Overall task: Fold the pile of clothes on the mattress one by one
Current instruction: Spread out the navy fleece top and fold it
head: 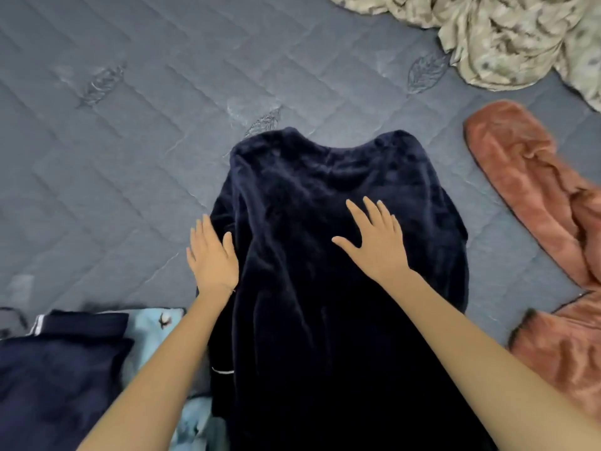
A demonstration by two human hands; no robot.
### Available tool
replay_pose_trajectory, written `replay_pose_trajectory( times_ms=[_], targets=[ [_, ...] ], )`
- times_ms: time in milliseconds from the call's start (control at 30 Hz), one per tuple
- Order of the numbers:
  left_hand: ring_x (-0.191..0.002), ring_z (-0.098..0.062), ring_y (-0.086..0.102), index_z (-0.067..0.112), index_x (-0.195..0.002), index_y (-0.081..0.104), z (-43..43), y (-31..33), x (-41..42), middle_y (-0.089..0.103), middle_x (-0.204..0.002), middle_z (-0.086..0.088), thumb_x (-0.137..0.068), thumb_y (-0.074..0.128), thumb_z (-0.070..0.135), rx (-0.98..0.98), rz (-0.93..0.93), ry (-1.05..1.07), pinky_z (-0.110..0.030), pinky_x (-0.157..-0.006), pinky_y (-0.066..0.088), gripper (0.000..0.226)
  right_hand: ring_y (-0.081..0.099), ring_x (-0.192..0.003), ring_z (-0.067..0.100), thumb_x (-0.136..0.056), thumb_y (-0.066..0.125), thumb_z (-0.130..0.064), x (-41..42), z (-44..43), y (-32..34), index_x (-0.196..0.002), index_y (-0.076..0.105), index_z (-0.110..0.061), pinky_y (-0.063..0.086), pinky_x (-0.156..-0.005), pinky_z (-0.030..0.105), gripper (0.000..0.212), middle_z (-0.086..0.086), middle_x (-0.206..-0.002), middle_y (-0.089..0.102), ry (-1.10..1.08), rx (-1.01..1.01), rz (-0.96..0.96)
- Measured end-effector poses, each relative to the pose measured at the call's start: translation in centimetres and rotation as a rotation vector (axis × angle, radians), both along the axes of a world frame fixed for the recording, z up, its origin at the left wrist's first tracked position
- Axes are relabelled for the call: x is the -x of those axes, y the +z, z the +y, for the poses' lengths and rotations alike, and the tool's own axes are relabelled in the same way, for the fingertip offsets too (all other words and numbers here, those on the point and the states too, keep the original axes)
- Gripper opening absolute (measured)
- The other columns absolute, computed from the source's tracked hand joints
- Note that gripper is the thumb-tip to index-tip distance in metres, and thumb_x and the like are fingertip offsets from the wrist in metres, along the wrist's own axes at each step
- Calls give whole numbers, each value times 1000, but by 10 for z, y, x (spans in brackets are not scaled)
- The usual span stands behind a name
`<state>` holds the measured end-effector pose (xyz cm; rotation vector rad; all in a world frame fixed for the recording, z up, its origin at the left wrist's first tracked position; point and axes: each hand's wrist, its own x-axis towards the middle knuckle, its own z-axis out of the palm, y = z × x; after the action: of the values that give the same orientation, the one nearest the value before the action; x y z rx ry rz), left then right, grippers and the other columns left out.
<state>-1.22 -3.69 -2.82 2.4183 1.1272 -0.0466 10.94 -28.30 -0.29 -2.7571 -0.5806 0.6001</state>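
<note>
A dark navy fleece garment (325, 196) lies spread lengthwise on the grey quilted mattress (113, 141), its neckline pointing away from me. My right hand (374, 245) rests flat on its upper middle, fingers spread. At the garment's left edge my left hand (213, 255) lies flat, palm down, partly on the mattress and touching the fabric. Neither hand grips anything.
A rust-orange fleece garment (536, 206) lies crumpled at the right. A beige patterned cloth (504, 37) is bunched at the top right. At the lower left sit a folded navy piece with white trim (65, 369) and a light blue printed cloth (156, 327).
</note>
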Motion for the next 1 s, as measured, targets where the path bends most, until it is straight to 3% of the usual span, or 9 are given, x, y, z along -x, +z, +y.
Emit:
replay_pose_trajectory(
  times_ms=[67, 167, 367, 533, 600, 667, 733, 833, 1000],
  targets=[
    [-130, -41, 37, -7, -132, 41, 16, -7, 18, 46, -136, -28, -102, 39, 20, 105, 17, 153, -42, -104, 25, 41, -1, -149, 23, -93, 42, -60, 15, 21, -6, -154, 14, -30, 2, -120, 43, 73, 3, -162, 8, 39, -28, 30],
    [-109, -42, 48, -9, -108, 53, 24, -14, 43, 56, -112, -29, -99, 48, 15, 180, 117, 81, -40, -92, 33, 26, -1, -149, 21, -94, 43, -58, 38, 57, -11, -153, 15, -30, 3, -121, 40, 72, 2, -162, 10, 80, -95, 90],
    [-60, -3, 50, 15, -92, 40, 34, 11, 64, 53, -75, 7, -99, 49, 20, 394, -201, 65, -19, -54, 35, 13, 6, -149, 20, -98, 51, -36, 58, 124, 2, -152, 23, -24, 11, -121, 41, 62, 1, -160, 19, 296, -308, 40],
    [-71, -6, 48, 7, -93, 49, 40, 43, 70, 55, -80, -2, -95, 58, 17, 476, -374, -162, -22, -70, 42, 14, 8, -149, 19, -92, 54, -5, 55, 174, 20, -152, 21, -28, 4, -120, 39, 72, -4, -159, 21, 583, -285, 59],
    [-75, -10, 49, 5, -91, 51, 42, 50, 72, 55, -80, -10, -92, 61, 12, 604, -443, -152, -25, -72, 43, 12, 18, -146, 18, -88, 56, -7, 49, 191, 26, -147, 35, -29, 8, -118, 39, 66, -6, -153, 34, 689, -186, 61],
    [-70, -6, 52, 10, -89, 54, 47, 51, 76, 58, -75, -2, -95, 57, 12, 767, -480, -57, -20, -66, 46, 7, 42, -129, 19, -86, 58, -14, 40, 203, 32, -128, 59, -28, 26, -109, 37, 44, -6, -131, 58, 755, -125, -13],
    [-60, -2, 57, 18, -92, 56, 48, 47, 79, 62, -73, 10, -101, 45, 21, 937, -424, 139, -19, -56, 50, 15, 52, -109, 19, -86, 57, -15, 34, 206, 36, -108, 69, -26, 39, -91, 35, 27, -6, -109, 67, 705, -165, -41],
    [-57, -4, 58, 18, -115, 54, 45, 36, 76, 61, -79, 4, -103, 37, 30, 1145, -227, 360, -23, -52, 52, 24, 53, -97, 12, -86, 58, -13, 32, 199, 38, -96, 70, -24, 46, -79, 32, 20, -12, -98, 65, 591, -262, 51],
    [-81, 3, 53, 16, -128, 48, 37, 11, 62, 57, -104, 8, -102, 39, 31, 1115, -102, 198, -4, -57, 45, 32, 62, -89, 7, -82, 62, 0, 39, 181, 35, -91, 73, -17, 51, -86, 26, 21, -10, -95, 68, 346, -538, 202]
  ],
)
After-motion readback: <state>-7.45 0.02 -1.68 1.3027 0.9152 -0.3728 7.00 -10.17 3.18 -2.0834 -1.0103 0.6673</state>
